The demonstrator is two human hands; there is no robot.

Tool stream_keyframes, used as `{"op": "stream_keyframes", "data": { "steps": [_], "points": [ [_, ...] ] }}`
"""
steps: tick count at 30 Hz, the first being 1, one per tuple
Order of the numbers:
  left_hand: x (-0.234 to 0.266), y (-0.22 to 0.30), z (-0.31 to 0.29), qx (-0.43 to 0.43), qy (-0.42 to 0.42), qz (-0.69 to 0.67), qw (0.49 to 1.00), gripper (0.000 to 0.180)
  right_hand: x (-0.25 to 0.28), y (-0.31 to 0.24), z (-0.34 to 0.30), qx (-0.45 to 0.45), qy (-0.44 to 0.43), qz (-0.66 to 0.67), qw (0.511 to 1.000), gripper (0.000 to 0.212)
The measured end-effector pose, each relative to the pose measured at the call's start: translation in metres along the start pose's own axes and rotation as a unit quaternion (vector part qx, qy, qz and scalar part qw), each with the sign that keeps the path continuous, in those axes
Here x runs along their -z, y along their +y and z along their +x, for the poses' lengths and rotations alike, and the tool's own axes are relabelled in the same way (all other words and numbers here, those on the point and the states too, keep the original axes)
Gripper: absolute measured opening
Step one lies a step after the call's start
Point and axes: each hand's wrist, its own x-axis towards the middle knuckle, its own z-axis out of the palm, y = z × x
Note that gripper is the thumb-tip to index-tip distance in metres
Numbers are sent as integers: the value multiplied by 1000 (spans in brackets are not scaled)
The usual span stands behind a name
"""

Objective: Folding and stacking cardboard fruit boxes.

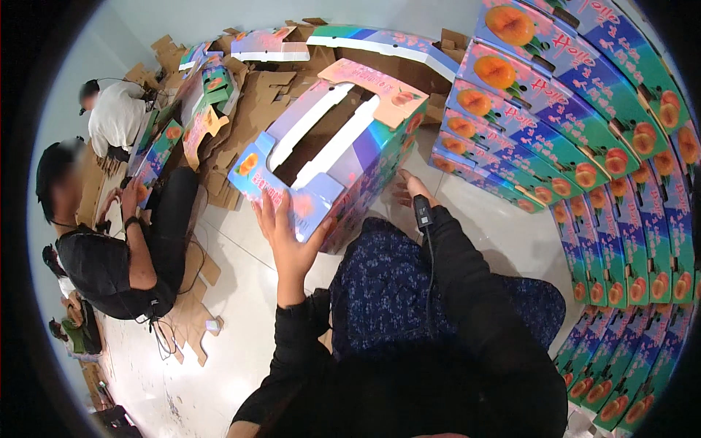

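Observation:
A colourful cardboard fruit box (332, 150), printed with peaches in blue, purple and pink, stands on the floor in front of my knees with its top flaps partly folded. My left hand (286, 237) grips its near left corner, fingers spread on the side panel. My right hand (409, 191) reaches to the box's near right side by the floor; whether it touches the box is hidden. A black band sits on that wrist.
Tall stacks of finished boxes (584, 124) curve along the right. Flat cardboard sheets and folded boxes (248, 87) pile at the back. Two seated people (109, 248) work at the left. Pale tiled floor (241, 306) lies between us.

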Motion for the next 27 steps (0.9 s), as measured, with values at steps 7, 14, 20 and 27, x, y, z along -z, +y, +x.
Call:
{"op": "stream_keyframes", "data": {
  "steps": [7, 14, 20, 27],
  "points": [
    [27, 17, -16, 17, -23, -15, 999, 83, 0, 40, 30, 35, -85, 101, 991, 62],
    [37, 5, -15, 23, -8, -2, 1000, 83, -26, 30, 35, 84, -24, 149, 985, 54],
    [31, 6, 1, -11, 8, -23, 1000, 87, -16, 29, 94, 191, 237, 89, 948, 46],
    [38, -30, 8, -15, -43, -90, 995, 87, -6, 57, 77, 241, 204, 43, 948, 43]
  ]
}}
